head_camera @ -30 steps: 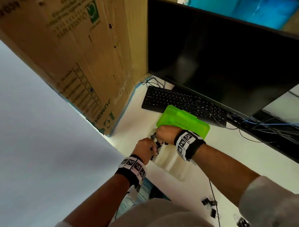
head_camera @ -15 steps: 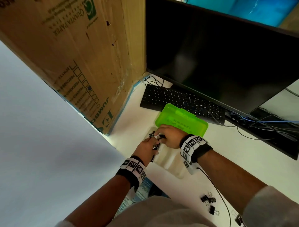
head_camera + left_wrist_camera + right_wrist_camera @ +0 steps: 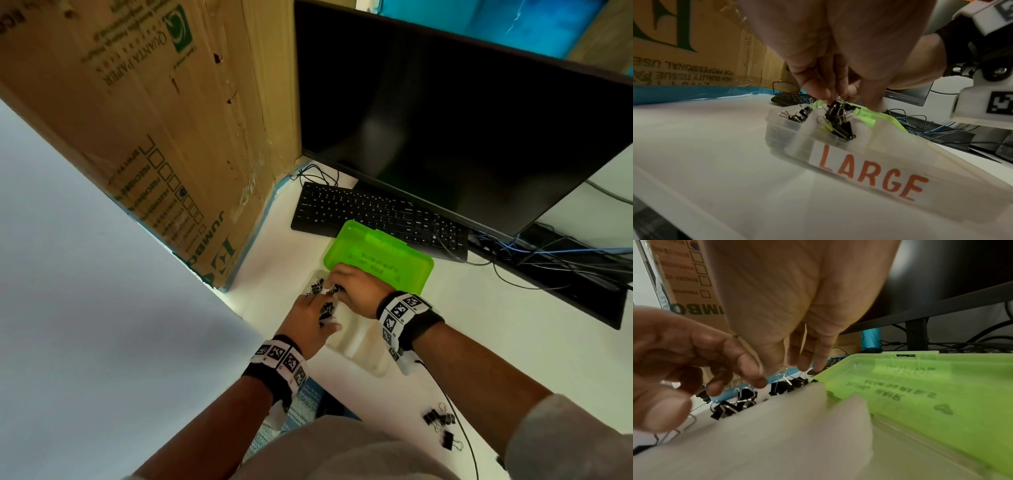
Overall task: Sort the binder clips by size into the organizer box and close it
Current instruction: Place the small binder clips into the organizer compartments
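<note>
Fingertips (image 3: 823, 94) of the left hand (image 3: 308, 317) are pinching a dangling chain of binder clips (image 3: 838, 123), hanging lengthwise down into the organizer box (image 3: 859, 162), beside its open green lid (image 3: 376, 260). Right hand (image 3: 359, 291), since lowered from a fist, is fingering clips there; its grasp is unclear. Loose clips (image 3: 440, 418) are lying nearer the person.

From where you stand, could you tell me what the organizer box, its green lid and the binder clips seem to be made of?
Organizer box: probably frosted, translucent plastic; clips show dimly through its wall.
Green lid: glossy translucent plastic, apparently; it catches highlights and carries moulded lettering.
Binder clips: seemingly black painted metal bodies with bare, shiny wire handles, likely steel.
</note>
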A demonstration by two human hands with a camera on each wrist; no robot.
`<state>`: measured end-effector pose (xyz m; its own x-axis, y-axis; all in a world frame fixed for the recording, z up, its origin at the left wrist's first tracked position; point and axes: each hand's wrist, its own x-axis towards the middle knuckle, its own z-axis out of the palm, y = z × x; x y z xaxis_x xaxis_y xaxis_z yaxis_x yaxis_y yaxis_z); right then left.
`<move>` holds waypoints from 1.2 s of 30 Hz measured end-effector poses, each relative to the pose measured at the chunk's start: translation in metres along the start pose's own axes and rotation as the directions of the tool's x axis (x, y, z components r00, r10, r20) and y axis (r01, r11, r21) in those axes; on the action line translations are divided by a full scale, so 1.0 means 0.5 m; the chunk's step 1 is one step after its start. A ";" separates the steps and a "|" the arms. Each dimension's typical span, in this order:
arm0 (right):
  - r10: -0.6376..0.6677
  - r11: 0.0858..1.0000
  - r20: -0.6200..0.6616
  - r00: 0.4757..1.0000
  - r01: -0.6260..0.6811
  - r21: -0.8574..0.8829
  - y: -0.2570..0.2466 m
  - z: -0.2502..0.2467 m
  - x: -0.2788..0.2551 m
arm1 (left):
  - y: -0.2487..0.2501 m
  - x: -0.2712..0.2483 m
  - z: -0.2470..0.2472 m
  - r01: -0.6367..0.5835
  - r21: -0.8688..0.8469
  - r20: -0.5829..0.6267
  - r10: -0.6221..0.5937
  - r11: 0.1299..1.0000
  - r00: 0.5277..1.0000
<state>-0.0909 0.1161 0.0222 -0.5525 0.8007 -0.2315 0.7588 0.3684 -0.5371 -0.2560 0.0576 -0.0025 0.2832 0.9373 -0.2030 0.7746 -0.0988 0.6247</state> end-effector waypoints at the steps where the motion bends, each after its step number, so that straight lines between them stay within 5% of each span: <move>1: 0.022 1.000 0.047 0.999 -0.021 -0.020 0.003 -0.002 -0.002 | 0.001 -0.002 -0.003 -0.001 0.002 0.014 0.001 1.000 1.000; 4: 0.039 0.993 0.163 0.986 -0.020 -0.115 0.010 -0.003 -0.010 | -0.004 -0.009 -0.013 0.026 -0.019 0.068 -0.025 0.999 0.997; 11: -0.014 0.995 0.061 0.998 0.020 -0.094 0.015 0.000 0.003 | -0.013 -0.017 -0.022 0.018 -0.090 0.052 -0.014 0.996 0.999; 21: -0.003 1.000 0.193 0.981 0.005 -0.006 -0.005 0.004 -0.001 | -0.008 -0.006 -0.018 -0.182 0.157 0.037 0.178 0.971 0.983; 26: 0.021 0.998 -0.009 1.000 -0.020 0.067 0.011 0.006 0.004 | -0.023 -0.012 -0.018 -0.236 0.123 0.041 0.233 0.964 0.972; 29: 0.048 0.999 -0.058 0.997 -0.048 -0.012 0.033 0.006 0.004 | -0.033 -0.017 -0.025 -0.229 0.214 0.069 0.220 0.950 0.973; 36: 0.104 0.988 0.058 0.993 -0.097 -0.121 0.027 0.008 0.008 | -0.022 -0.019 -0.027 -0.215 0.485 0.161 0.156 0.847 0.975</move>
<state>-0.0845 0.1224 0.0109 -0.4895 0.8059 -0.3330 0.8447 0.3434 -0.4105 -0.2747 0.0542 0.0029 0.4876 0.8445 -0.2217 0.8698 -0.4479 0.2070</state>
